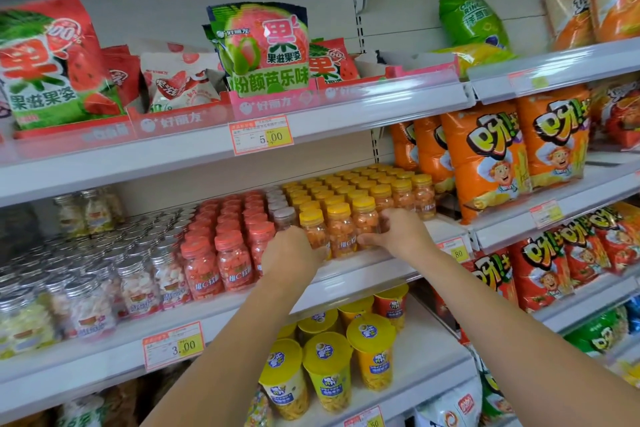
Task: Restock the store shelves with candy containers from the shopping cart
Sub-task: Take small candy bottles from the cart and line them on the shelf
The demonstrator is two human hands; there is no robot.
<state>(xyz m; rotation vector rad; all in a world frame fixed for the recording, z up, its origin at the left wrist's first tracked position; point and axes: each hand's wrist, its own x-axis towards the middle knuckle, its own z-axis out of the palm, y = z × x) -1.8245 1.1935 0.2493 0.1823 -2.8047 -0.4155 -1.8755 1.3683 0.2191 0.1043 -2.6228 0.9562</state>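
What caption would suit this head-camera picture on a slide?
Restocking: left hand and right hand grip the front yellow-lidded candy bottles on a shelf, beside red-lidded bottles.

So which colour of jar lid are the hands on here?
The yellow-lidded jars: the left hand and right hand hold their front row. The red-lidded jars and silver-lidded jars stand further left, not between the hands.

Two hands present: left hand [292,255] and right hand [398,234]. Three yellow-lidded jars [341,230] between them. Three columns of red-lidded jars [233,263], total not countable. Four orange chef-print bags [485,163]. At least six yellow-lidded cups [327,371]. Six price tags [261,135].
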